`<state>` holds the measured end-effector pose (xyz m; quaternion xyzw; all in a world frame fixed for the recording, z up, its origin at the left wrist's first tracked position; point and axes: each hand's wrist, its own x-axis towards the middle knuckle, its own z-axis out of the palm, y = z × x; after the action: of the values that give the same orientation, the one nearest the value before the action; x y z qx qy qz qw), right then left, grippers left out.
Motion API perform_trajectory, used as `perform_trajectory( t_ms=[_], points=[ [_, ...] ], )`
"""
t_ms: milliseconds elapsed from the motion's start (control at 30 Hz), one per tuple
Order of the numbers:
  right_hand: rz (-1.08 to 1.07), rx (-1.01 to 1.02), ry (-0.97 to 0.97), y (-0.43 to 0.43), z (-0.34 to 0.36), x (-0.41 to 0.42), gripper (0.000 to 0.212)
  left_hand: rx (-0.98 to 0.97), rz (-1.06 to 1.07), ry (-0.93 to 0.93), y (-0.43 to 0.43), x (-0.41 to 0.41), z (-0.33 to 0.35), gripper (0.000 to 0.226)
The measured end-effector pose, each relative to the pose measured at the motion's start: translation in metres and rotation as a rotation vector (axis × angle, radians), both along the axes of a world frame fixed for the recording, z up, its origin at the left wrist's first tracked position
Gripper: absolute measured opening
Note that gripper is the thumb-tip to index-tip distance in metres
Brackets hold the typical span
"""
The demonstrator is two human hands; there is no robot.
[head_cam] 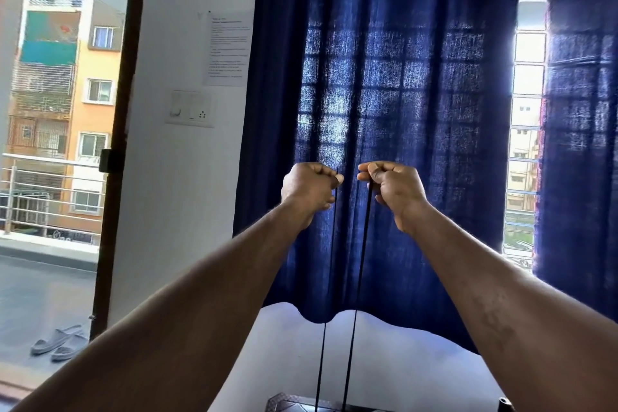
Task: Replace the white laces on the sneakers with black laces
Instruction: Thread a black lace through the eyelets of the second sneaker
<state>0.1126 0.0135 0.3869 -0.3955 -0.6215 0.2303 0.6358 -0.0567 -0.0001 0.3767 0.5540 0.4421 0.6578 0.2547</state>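
Both my arms are raised in front of a blue curtain. My left hand [309, 189] pinches one end of a black lace [329, 261] between thumb and fingers. My right hand [393, 189] pinches the other end. The two strands hang taut and nearly parallel, running down to a dark object [291, 404] at the bottom edge of the view, which is mostly cut off. No sneaker is clearly visible and no white lace shows.
A dark blue curtain [384, 94] covers a barred window ahead. A white wall [187, 177] holds a switch plate [190, 109] and a paper sheet [229, 48]. An open balcony door at left shows grey sandals [60, 343] on the floor.
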Motion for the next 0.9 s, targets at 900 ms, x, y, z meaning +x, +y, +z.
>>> perform_trajectory(
  t_ms=[900],
  points=[
    [-0.038,-0.218,-0.286,0.003,-0.250,-0.008,0.010,-0.165,-0.050,0.184,0.018,-0.016,-0.239,0.023]
  ],
)
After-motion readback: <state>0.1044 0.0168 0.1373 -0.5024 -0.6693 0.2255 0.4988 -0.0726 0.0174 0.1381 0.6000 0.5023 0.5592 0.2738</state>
